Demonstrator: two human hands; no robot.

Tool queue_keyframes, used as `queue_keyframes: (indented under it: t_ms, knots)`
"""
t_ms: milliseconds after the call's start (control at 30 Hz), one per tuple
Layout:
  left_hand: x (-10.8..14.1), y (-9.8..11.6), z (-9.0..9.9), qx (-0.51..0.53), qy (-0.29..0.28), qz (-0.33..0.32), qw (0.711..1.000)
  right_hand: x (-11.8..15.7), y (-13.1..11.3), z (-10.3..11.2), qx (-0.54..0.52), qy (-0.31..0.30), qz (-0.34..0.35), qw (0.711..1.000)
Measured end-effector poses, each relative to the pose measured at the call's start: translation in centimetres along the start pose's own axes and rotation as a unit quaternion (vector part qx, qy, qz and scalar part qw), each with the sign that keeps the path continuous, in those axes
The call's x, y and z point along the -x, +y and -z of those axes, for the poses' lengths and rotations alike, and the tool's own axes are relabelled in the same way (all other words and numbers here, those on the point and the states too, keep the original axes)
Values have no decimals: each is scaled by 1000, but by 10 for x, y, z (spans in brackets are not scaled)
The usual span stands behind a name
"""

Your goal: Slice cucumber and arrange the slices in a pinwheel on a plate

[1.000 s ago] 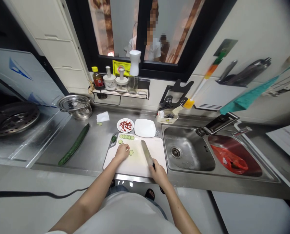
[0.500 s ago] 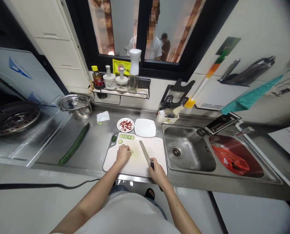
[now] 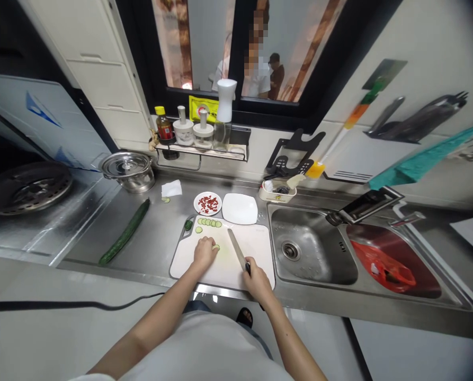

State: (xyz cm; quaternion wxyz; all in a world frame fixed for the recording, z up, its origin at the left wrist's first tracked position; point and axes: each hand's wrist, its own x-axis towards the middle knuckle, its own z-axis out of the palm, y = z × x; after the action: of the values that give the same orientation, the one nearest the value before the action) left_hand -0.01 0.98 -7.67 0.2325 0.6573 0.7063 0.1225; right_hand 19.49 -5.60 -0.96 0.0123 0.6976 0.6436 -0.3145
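Observation:
On the white cutting board, my left hand is closed, its curled fingertips pinching a cucumber slice at the board's middle. My right hand grips a kitchen knife by its black handle, the blade pointing away from me over the board, apart from the slice. Several cucumber slices lie in an overlapping row along the far edge. One single slice rests just below that row. A dark green cucumber end sits by the board's handle hole.
A whole cucumber lies left of the board. Behind it stand a plate of chopped red pieces and a white square plate. The steel sink adjoins the right, with a red bag. A lidded pot is at back left.
The whole view has shifted slightly. My left fingers have moved a little on the slice, which now shows tilted at their tips. My right hand and the knife stay nearly where they were.

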Motion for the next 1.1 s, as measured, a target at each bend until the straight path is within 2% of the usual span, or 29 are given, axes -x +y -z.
queue_keyframes:
  t_ms: [433,600,867,1100]
  knots:
    - [-3,-1,-2,45,-13,16,999,3,-1,5,43,-2,-1,999]
    - [-12,-10,2,74,26,42,996,5,-3,8,72,-7,-15,997]
    - [-32,-33,17,95,120,151,977,7,-1,8,71,-14,-13,997]
    - [-38,-45,18,43,127,163,978,8,1,5,62,-11,-2,998]
